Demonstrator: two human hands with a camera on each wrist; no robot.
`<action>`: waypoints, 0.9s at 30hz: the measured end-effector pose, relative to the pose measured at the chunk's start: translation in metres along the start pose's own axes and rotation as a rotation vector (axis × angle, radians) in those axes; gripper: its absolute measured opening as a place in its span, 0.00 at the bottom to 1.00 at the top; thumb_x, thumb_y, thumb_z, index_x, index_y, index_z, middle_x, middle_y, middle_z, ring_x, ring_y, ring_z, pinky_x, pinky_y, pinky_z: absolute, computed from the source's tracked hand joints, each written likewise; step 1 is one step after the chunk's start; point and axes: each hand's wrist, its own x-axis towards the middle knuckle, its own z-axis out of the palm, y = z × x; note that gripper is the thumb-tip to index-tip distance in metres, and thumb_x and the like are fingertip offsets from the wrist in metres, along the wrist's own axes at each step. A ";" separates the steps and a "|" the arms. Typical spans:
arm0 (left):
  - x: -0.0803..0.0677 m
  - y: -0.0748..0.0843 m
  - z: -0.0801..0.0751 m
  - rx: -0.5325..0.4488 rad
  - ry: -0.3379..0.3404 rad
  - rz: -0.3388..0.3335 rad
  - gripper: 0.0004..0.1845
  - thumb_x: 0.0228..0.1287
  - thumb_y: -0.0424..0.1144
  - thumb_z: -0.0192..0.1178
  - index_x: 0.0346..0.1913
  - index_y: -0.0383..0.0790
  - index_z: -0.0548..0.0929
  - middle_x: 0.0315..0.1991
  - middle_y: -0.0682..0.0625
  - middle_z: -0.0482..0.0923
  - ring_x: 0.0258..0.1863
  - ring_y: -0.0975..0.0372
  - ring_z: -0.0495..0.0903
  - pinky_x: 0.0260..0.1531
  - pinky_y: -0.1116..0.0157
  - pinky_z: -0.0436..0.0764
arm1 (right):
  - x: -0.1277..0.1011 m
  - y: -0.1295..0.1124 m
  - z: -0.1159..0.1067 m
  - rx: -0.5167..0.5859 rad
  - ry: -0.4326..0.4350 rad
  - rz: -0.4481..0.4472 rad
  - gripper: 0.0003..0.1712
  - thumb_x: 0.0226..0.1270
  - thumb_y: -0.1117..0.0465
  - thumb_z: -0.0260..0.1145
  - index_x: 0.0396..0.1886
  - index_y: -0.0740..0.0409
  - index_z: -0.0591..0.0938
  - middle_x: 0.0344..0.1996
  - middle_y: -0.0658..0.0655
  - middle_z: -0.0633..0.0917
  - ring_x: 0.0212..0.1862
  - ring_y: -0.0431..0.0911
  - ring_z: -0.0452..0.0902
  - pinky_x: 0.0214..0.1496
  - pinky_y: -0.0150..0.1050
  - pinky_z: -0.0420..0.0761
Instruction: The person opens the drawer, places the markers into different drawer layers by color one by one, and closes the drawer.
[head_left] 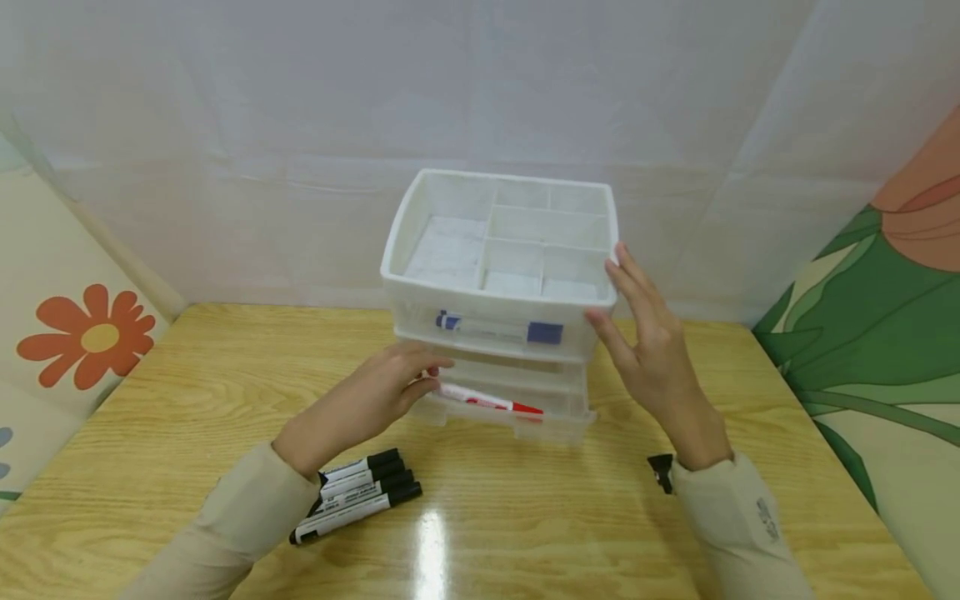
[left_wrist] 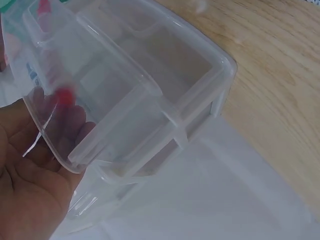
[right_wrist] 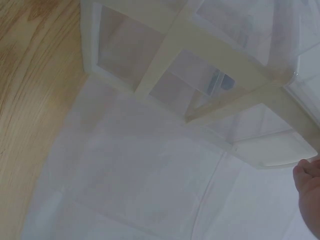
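- My left hand [head_left: 375,396]: grip pinched on the cap-less end of the red marker [head_left: 487,401], at the left front corner of the pulled-out bottom drawer [head_left: 510,421]. It is the nearer hand to the marker.
- Red marker: lies inside the bottom drawer, long axis left to right along the drawer front, red cap pointing right, away from my grip. White barrel with red print; smooth, round.
- My right hand [head_left: 648,342]: fingers spread and straight, tips against the right front corner of the organiser's top tray [head_left: 609,242]; it clasps nothing.
- Drawer organiser [head_left: 498,275]: translucent white plastic, thin-walled and glossy; stands mid-worktop against the far wall. Its open top is split into square and oblong compartments.
- Blue marker [head_left: 498,327]: in the upper drawer, same left-to-right lie, seen through the drawer front.
- Black markers [head_left: 356,492]: a bunch lying side by side on the near worktop, just beside my left sleeve, caps to the right.
- Worktop [head_left: 525,517]: pale wood grain, lacquered and reflective.
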 end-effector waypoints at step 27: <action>-0.021 0.031 0.017 -0.194 0.357 0.070 0.12 0.63 0.31 0.66 0.49 0.39 0.86 0.39 0.52 0.87 0.36 0.67 0.82 0.36 0.68 0.83 | 0.000 0.000 0.001 0.005 0.016 -0.010 0.39 0.73 0.40 0.54 0.66 0.71 0.72 0.71 0.68 0.68 0.71 0.63 0.66 0.76 0.41 0.65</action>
